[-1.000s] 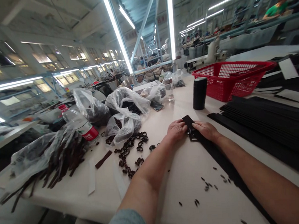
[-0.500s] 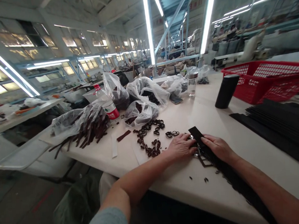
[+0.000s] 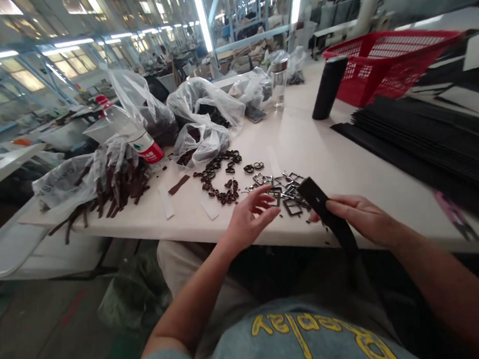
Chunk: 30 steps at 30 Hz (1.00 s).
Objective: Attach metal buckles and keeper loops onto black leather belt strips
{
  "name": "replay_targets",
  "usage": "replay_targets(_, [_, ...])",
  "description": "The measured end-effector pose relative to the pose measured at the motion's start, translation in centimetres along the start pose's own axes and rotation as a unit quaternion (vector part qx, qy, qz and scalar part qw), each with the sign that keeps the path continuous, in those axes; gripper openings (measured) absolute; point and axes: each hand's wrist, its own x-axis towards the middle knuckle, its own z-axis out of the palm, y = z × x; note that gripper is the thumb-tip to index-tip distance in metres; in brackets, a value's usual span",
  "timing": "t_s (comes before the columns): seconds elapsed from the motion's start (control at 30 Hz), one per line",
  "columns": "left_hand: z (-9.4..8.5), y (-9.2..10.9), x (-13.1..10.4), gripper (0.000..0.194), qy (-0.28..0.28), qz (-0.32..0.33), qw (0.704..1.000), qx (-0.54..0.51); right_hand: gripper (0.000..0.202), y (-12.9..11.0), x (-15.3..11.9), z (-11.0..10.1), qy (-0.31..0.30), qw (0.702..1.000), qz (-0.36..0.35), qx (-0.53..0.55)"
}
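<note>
My right hand [image 3: 359,215] grips a black strap [image 3: 315,196] near its upper end, thumb on top; the strap hangs down past the table edge. A small light mark shows near that end. My left hand [image 3: 252,214] hovers left of the strap with fingers apart and nothing visible in it. Between and behind the hands lies a pile of metal buckles [image 3: 293,206]. To the left are many small dark brown loops [image 3: 226,194], and two black loops [image 3: 254,167] sit just behind the buckles.
Clear plastic bags [image 3: 205,105], a red-labelled bottle [image 3: 144,145], brown strips [image 3: 116,182] and a glass jar [image 3: 279,84] stand across the table. On the right are a black cylinder [image 3: 329,88], red basket [image 3: 391,62], stacked black strips [image 3: 429,144] and pink-handled snips [image 3: 450,211].
The view has tipped down. My left hand has drawn back from the buckles and opened. My right hand has lifted the strap's end off the pile, uncovering the buckles.
</note>
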Motion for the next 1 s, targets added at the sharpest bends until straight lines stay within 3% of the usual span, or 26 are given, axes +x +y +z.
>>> replay_targets(0.13, [2.7, 1.8, -3.3, 0.058, -0.122, -0.097, 0.963, -0.221, 0.052, -1.4, -4.5, 1.8, -0.128, 0.991, 0.017, -0.031])
replay_targets(0.27, [4.8, 2.3, -4.3, 0.043, -0.112, -0.128, 0.951, -0.257, 0.045, -2.8, -5.7, 2.2, -0.151, 0.983, 0.008, -0.104])
replay_targets(0.4, [5.6, 1.9, -4.8, 0.044, -0.061, -0.152, 0.949, -0.269, 0.024, -2.3, -6.2, 2.6, -0.04, 0.963, -0.085, -0.252])
replay_targets(0.5, [5.8, 1.2, -5.3, 0.047, -0.029, -0.173, 0.947, -0.271, 0.036, -0.5, -6.7, 4.2, 0.068, 0.935, -0.154, -0.313])
replay_targets(0.6, [5.6, 0.6, -5.6, 0.048, -0.013, -0.186, 0.946, -0.266, 0.035, 0.8, -7.0, 6.1, 0.129, 0.928, -0.185, -0.295])
replay_targets(0.87, [5.4, 0.3, -5.9, 0.041, -0.018, -0.178, 0.95, -0.257, 0.02, 1.5, -7.1, 8.2, 0.175, 0.941, -0.189, -0.218])
replay_targets(1.0, [4.9, -0.1, -4.7, 0.036, -0.074, -0.166, 0.959, -0.219, 0.016, 2.0, -7.2, 7.7, 0.174, 0.948, -0.163, -0.21])
